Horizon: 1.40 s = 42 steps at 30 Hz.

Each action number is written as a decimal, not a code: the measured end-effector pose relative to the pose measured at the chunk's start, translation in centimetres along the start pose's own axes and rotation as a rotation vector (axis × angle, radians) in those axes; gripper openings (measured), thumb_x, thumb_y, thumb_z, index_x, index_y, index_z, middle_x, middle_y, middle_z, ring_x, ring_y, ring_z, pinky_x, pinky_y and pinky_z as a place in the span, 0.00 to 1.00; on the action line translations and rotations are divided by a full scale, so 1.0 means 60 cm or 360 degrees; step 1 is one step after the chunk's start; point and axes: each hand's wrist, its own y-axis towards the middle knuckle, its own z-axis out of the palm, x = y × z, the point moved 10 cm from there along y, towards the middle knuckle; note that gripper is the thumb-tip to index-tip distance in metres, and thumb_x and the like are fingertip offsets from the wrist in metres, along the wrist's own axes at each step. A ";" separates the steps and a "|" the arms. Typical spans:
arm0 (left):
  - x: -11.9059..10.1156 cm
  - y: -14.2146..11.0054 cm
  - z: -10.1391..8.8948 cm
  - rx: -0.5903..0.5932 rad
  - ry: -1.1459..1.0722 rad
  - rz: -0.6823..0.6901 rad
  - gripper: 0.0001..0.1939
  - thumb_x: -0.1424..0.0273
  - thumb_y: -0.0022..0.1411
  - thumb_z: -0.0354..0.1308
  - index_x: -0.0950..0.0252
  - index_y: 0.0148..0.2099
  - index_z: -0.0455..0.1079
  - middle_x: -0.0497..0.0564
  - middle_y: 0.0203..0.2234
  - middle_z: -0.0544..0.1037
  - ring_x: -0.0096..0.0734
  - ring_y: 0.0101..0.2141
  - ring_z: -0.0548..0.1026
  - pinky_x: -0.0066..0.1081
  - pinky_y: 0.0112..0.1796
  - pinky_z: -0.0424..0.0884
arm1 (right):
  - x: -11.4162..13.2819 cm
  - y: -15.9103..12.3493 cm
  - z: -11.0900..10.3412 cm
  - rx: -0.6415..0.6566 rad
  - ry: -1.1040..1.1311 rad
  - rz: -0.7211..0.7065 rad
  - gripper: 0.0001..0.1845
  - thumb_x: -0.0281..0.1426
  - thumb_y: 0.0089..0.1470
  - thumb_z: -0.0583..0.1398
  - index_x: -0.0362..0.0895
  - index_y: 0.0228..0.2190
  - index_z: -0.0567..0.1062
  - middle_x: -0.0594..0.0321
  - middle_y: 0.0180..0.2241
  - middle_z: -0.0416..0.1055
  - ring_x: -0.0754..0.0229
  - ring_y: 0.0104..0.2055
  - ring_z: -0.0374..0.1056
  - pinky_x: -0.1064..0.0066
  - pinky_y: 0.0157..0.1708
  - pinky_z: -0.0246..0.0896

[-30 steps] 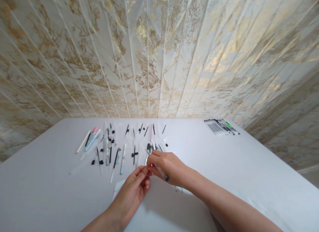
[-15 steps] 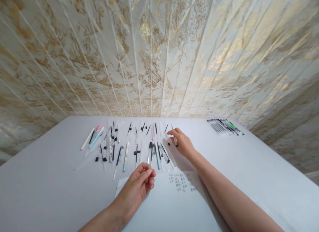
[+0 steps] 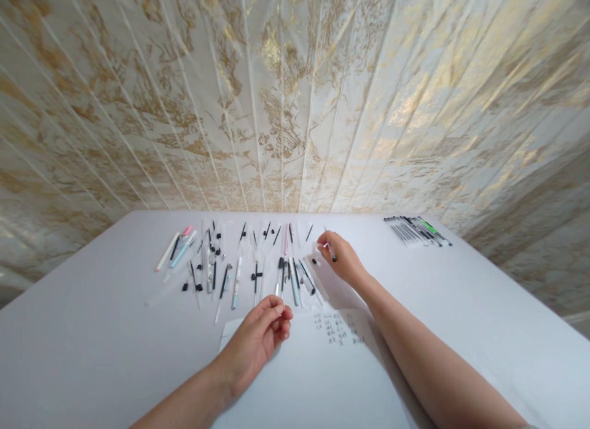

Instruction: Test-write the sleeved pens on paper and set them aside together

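My right hand point(image 3: 340, 257) is closed by the right end of the scattered pen parts, thumb and forefinger together. It holds a slim pen part point(image 3: 334, 255) with a dark lower end; how much of it lies inside the fingers is hidden. A small black cap point(image 3: 314, 261) lies just left of that hand. Over the sheet of paper point(image 3: 295, 380) my left hand point(image 3: 262, 324) hovers with curled fingers, thumb against the forefinger, and no object shows in it. Directly beyond it lie pens and refills, among them a light-blue pen point(image 3: 294, 283).
Clear barrels, black refills and caps are spread in loose rows across the white table point(image 3: 83, 330). A pink-capped pen point(image 3: 187, 230) lies at far left. Several black-and-clear pens point(image 3: 415, 231) lie side by side at far right. Handwriting point(image 3: 338, 327) marks the paper's upper right. A patterned curtain point(image 3: 276, 109) hangs behind.
My right hand's fingers have closed together, and the hand has shifted slightly right and up. My left hand stays nearly in place. The view has tilted slightly.
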 end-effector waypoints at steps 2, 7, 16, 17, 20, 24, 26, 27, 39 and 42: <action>0.001 0.001 -0.003 -0.0012 -0.0035 -0.0012 0.05 0.73 0.62 0.59 0.64 0.33 0.66 0.48 0.30 0.75 0.21 0.29 0.72 0.22 0.34 0.70 | 0.045 -0.020 -0.026 0.0052 0.0104 -0.0100 0.05 0.30 0.61 0.52 0.46 0.39 0.68 0.63 0.35 0.70 0.62 0.35 0.66 0.74 0.37 0.59; 0.002 0.006 -0.003 0.0025 -0.0151 -0.0045 0.03 0.75 0.62 0.58 0.65 0.35 0.67 0.53 0.36 0.78 0.33 0.40 0.77 0.32 0.42 0.73 | 0.187 -0.100 -0.031 0.0454 0.0358 -0.0564 0.06 0.26 0.58 0.56 0.45 0.38 0.71 0.60 0.36 0.70 0.62 0.34 0.67 0.73 0.35 0.60; 0.004 -0.009 0.004 0.0001 0.0090 -0.0112 0.04 0.73 0.63 0.55 0.64 0.33 0.65 0.48 0.30 0.74 0.20 0.27 0.71 0.19 0.24 0.65 | 0.096 -0.145 -0.075 0.0021 0.0953 0.0072 0.16 0.37 0.64 0.51 0.45 0.45 0.73 0.61 0.32 0.71 0.62 0.31 0.68 0.70 0.34 0.63; -0.003 -0.011 0.009 0.0026 0.0222 -0.0043 0.05 0.73 0.63 0.55 0.64 0.32 0.65 0.46 0.28 0.73 0.19 0.25 0.68 0.19 0.23 0.62 | 0.080 -0.154 -0.071 0.0017 0.1105 0.0192 0.18 0.40 0.64 0.50 0.45 0.46 0.73 0.61 0.30 0.71 0.62 0.30 0.67 0.70 0.33 0.63; -0.011 -0.017 0.018 0.0066 0.0674 0.0096 0.08 0.70 0.63 0.54 0.64 0.30 0.62 0.41 0.22 0.67 0.17 0.19 0.59 0.19 0.20 0.54 | 0.050 -0.190 -0.030 0.0075 0.1499 0.0467 0.24 0.46 0.63 0.49 0.44 0.46 0.74 0.59 0.35 0.71 0.62 0.30 0.67 0.69 0.33 0.64; -0.007 -0.024 0.027 0.0111 0.1136 0.0247 0.06 0.68 0.63 0.52 0.62 0.32 0.62 0.38 0.17 0.58 0.20 0.18 0.53 0.23 0.20 0.49 | 0.020 -0.228 0.030 -0.0012 0.1561 0.0677 0.21 0.46 0.61 0.52 0.43 0.35 0.76 0.64 0.26 0.67 0.63 0.29 0.64 0.71 0.31 0.59; -0.007 -0.028 0.032 0.0127 0.1287 0.0347 0.06 0.69 0.62 0.52 0.62 0.32 0.62 0.38 0.18 0.58 0.21 0.20 0.55 0.24 0.23 0.52 | 0.015 -0.234 0.041 -0.0062 0.1459 0.0675 0.20 0.44 0.61 0.52 0.43 0.32 0.75 0.69 0.19 0.60 0.65 0.24 0.58 0.73 0.26 0.53; -0.007 -0.029 0.034 0.0128 0.1344 0.0381 0.06 0.70 0.62 0.51 0.62 0.32 0.62 0.38 0.19 0.59 0.22 0.21 0.56 0.25 0.24 0.53 | 0.014 -0.234 0.044 -0.0067 0.1437 0.0667 0.19 0.43 0.61 0.52 0.43 0.32 0.75 0.70 0.17 0.58 0.65 0.22 0.56 0.73 0.24 0.51; 0.003 -0.058 0.035 0.0294 0.1691 0.0408 0.07 0.69 0.63 0.49 0.61 0.31 0.62 0.40 0.21 0.62 0.26 0.24 0.60 0.27 0.26 0.55 | 0.016 -0.234 0.046 -0.0129 0.1453 0.0716 0.08 0.37 0.56 0.58 0.45 0.29 0.68 0.69 0.22 0.65 0.65 0.24 0.60 0.73 0.26 0.54; 0.003 -0.062 0.030 0.0306 0.1690 0.0411 0.06 0.69 0.63 0.49 0.61 0.32 0.63 0.40 0.21 0.62 0.26 0.24 0.61 0.27 0.26 0.55 | 0.024 -0.245 0.048 -0.0129 0.1326 0.0758 0.08 0.36 0.57 0.57 0.45 0.28 0.66 0.71 0.20 0.61 0.66 0.22 0.56 0.73 0.24 0.51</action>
